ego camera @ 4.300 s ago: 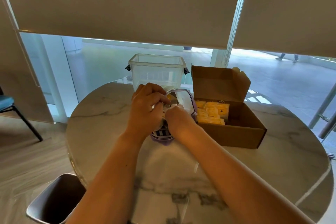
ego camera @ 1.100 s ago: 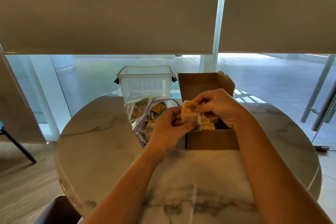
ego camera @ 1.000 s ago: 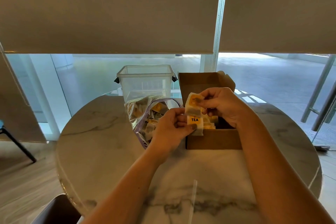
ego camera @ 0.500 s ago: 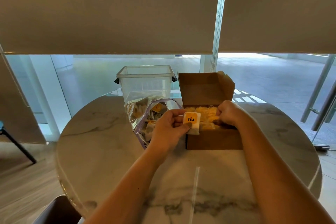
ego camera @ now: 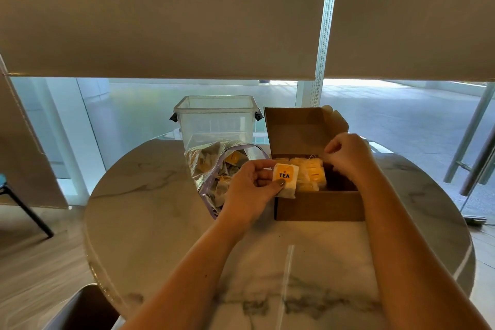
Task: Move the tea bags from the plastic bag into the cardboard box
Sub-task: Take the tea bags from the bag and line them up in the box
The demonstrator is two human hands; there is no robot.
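Observation:
An open brown cardboard box (ego camera: 318, 206) stands on the marble table, its lid flap raised at the back. Several yellow tea bags (ego camera: 310, 174) lie in its left half. My left hand (ego camera: 250, 190) pinches one tea bag with a yellow TEA label (ego camera: 285, 179) just over the box's front left corner. My right hand (ego camera: 348, 155) hovers over the box's right side with its fingers curled, and I see nothing in it. A clear zip plastic bag (ego camera: 211, 166) holding more tea bags sits open left of the box, partly behind my left hand.
A clear plastic tub (ego camera: 214, 120) stands behind the bag, near the table's far edge. The round marble table (ego camera: 160, 209) ends close to a glass wall. A dark chair back (ego camera: 83, 308) is at lower left, and a blue chair (ego camera: 5, 187) is at far left.
My right hand put a tea bag down in the box and has risen from it. My left hand took a tea bag from the bag and keeps it by the box corner.

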